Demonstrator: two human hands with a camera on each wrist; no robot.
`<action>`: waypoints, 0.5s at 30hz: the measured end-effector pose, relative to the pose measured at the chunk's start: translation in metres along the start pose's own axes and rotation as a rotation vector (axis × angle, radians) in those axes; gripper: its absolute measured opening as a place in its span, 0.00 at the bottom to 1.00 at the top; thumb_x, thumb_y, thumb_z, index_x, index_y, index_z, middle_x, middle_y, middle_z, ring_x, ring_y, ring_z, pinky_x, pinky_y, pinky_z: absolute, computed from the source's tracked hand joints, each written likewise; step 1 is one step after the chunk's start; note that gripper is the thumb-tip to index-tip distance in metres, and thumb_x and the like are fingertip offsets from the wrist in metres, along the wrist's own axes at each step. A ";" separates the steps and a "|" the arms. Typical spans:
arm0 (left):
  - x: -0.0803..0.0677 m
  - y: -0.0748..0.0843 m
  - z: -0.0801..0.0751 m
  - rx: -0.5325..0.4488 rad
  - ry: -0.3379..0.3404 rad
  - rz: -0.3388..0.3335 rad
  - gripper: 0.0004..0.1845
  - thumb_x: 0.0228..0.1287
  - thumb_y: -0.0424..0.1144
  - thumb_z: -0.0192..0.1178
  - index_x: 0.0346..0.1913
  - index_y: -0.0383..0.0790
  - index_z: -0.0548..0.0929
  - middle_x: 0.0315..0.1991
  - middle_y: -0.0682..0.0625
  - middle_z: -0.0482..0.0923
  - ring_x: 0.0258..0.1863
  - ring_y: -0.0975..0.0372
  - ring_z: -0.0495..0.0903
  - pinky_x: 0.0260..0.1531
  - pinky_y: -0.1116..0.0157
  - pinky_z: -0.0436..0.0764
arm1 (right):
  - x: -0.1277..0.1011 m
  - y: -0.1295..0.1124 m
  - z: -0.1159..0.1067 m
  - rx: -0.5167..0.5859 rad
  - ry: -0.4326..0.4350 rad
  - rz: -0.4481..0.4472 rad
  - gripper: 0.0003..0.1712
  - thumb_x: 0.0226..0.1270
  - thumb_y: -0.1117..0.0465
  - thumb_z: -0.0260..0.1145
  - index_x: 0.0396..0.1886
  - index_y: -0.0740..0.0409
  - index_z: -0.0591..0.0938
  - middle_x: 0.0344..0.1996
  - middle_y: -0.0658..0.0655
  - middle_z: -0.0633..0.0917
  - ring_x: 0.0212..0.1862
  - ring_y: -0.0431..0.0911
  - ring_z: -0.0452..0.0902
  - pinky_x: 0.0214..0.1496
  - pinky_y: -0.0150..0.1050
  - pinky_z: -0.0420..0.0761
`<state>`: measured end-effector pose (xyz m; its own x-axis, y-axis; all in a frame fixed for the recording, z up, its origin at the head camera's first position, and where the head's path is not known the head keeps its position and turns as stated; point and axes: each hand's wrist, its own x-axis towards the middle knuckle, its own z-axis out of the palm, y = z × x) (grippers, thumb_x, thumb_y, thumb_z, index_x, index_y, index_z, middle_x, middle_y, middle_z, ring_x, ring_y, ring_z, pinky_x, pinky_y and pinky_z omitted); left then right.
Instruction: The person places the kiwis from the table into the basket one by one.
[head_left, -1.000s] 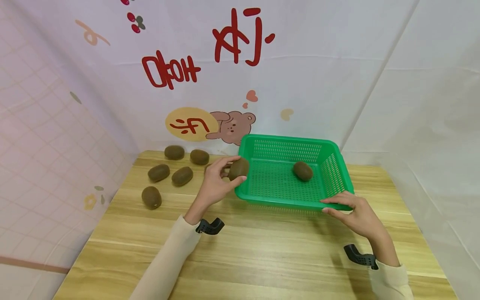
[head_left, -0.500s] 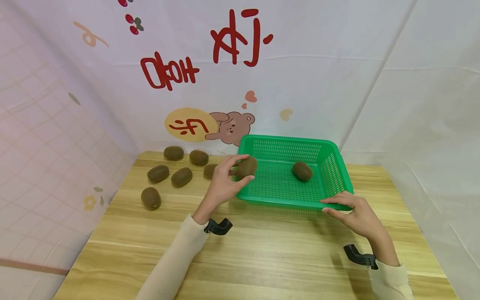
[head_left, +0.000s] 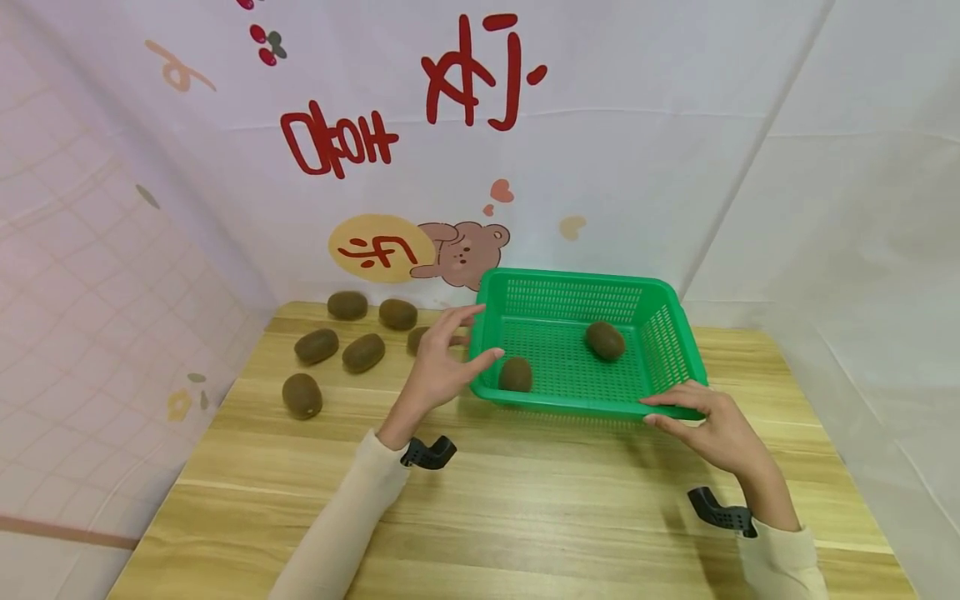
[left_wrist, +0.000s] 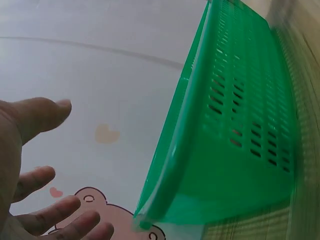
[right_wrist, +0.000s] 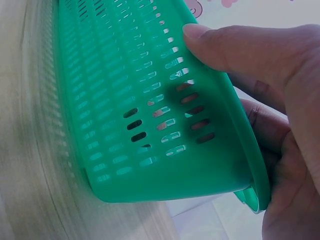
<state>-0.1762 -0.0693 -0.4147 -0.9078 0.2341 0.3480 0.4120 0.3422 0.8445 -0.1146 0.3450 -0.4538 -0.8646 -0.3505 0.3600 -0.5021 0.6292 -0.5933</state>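
Note:
A green slotted plastic basket (head_left: 577, 407) stands on the wooden table toward the back right. Two brown kiwis lie in it: one kiwi (head_left: 516, 375) at the near left corner, another kiwi (head_left: 605, 342) to the right. Beside the basket's left rim is my left hand (head_left: 438, 358), its fingers spread and holding nothing. The left wrist view shows the same hand (left_wrist: 45, 200) apart from the basket's wall (left_wrist: 235, 175). My right hand (head_left: 708, 425) grips the rim at the near right corner, thumb (right_wrist: 215, 47) outside and fingers inside.
Several kiwis lie at the table's back left, among them a kiwi (head_left: 302, 396) nearest the front. Another kiwi (head_left: 418, 341) is partly hidden behind my left hand. A white printed cloth (head_left: 637, 192) hangs right behind the table (head_left: 525, 517).
My left hand carried a kiwi rightward over the basket's left rim and let it go. The kiwi now lies inside; the hand has drawn back slightly left. My right hand stays put.

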 end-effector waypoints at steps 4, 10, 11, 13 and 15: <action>-0.001 -0.003 -0.006 0.067 0.003 -0.023 0.39 0.62 0.49 0.73 0.75 0.54 0.70 0.72 0.51 0.70 0.70 0.55 0.70 0.66 0.48 0.76 | 0.000 0.001 -0.001 -0.004 -0.014 0.016 0.17 0.57 0.66 0.80 0.46 0.48 0.92 0.37 0.48 0.89 0.43 0.42 0.78 0.43 0.30 0.74; -0.006 -0.006 -0.017 0.095 0.019 -0.041 0.42 0.62 0.54 0.72 0.77 0.58 0.66 0.76 0.51 0.64 0.77 0.54 0.62 0.73 0.39 0.64 | 0.000 0.000 0.000 -0.005 -0.011 0.008 0.17 0.56 0.66 0.80 0.46 0.50 0.92 0.36 0.48 0.88 0.43 0.40 0.78 0.45 0.29 0.74; -0.007 -0.007 -0.018 0.103 0.023 -0.048 0.42 0.61 0.55 0.72 0.77 0.59 0.66 0.77 0.51 0.63 0.78 0.54 0.61 0.73 0.39 0.63 | 0.000 0.001 0.000 -0.005 -0.009 0.006 0.17 0.56 0.67 0.80 0.46 0.50 0.92 0.37 0.47 0.88 0.43 0.40 0.78 0.46 0.29 0.74; -0.008 -0.008 -0.022 0.125 0.033 -0.062 0.43 0.61 0.56 0.72 0.77 0.62 0.65 0.78 0.53 0.62 0.78 0.54 0.59 0.74 0.39 0.62 | 0.000 0.001 0.001 -0.006 -0.002 0.003 0.18 0.55 0.67 0.80 0.46 0.50 0.92 0.37 0.47 0.88 0.43 0.39 0.77 0.46 0.29 0.74; -0.010 -0.010 -0.025 0.149 0.044 -0.065 0.43 0.60 0.56 0.73 0.77 0.63 0.64 0.78 0.53 0.61 0.78 0.54 0.57 0.73 0.39 0.62 | 0.000 0.001 0.001 -0.004 0.005 0.001 0.18 0.54 0.68 0.80 0.45 0.50 0.92 0.36 0.47 0.88 0.43 0.38 0.77 0.46 0.29 0.74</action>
<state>-0.1733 -0.0979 -0.4163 -0.9342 0.1676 0.3148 0.3561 0.4877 0.7971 -0.1154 0.3449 -0.4556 -0.8652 -0.3461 0.3627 -0.5008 0.6324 -0.5910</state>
